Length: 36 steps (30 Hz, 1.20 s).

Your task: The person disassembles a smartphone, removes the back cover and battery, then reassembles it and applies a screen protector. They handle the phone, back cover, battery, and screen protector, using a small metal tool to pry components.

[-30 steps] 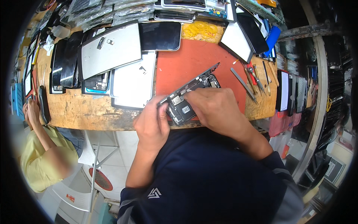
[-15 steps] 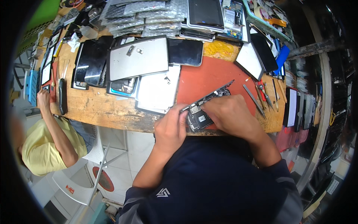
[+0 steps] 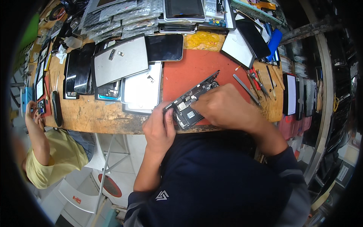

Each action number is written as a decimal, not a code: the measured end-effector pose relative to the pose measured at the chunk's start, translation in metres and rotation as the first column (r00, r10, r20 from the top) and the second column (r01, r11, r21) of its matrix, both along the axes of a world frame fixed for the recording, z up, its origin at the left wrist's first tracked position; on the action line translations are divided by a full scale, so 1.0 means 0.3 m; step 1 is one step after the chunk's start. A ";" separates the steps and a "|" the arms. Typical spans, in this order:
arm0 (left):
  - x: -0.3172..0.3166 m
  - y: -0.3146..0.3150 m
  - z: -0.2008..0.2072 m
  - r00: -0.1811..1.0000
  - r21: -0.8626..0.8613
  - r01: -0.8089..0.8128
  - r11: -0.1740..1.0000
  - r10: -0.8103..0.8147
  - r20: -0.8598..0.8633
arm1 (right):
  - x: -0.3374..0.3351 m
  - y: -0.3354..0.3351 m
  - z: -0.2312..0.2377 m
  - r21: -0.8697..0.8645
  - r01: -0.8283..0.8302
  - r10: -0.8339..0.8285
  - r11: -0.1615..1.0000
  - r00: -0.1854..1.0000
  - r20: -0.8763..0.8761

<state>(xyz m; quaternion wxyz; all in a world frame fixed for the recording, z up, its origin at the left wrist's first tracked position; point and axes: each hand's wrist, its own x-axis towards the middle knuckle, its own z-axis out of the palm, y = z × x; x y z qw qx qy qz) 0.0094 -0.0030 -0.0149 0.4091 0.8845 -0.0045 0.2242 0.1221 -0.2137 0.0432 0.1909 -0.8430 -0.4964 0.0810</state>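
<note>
An opened smartphone [image 3: 190,114] is tilted over the near edge of the red mat, its dark inner parts and circuit boards exposed. Along its far side a thin panel [image 3: 202,84] stands raised at an angle. My left hand [image 3: 159,128] grips the phone's left end, thumb on the near side and fingers curled behind. Over the phone's right half, my right hand [image 3: 223,106] is closed, its fingertips pressed together against the inner parts. Whatever those fingertips hold, if anything, is hidden from view.
The red mat [image 3: 185,62] lies on a wooden bench [image 3: 102,119]. Left of it are stacked tablets and screens [image 3: 121,62]. Tweezers [image 3: 245,87] and screwdrivers [image 3: 257,81] lie right. Bubble-wrapped packs [image 3: 121,19] fill the back. A person in yellow [image 3: 62,157] handles a small device at left.
The whole view has shifted, with the bench now further left in the picture. My right fingertips have moved along the phone's inside, uncovering more of it. The other person's second hand now shows.
</note>
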 end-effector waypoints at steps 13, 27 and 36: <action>-0.006 0.001 0.003 0.999 0.005 0.001 1.000 0.000 -0.036 | 0.002 0.025 -0.021 0.018 0.024 -0.023 1.000 0.998 -0.063; -0.009 -0.004 -0.009 0.999 -0.004 -0.031 1.000 0.031 -0.030 | 0.031 0.055 -0.013 -0.014 -0.013 0.011 1.000 0.990 -0.142; -0.015 0.008 -0.015 0.998 0.021 -0.019 1.000 0.020 -0.055 | 0.015 0.047 -0.039 0.046 0.028 -0.020 0.999 0.988 -0.155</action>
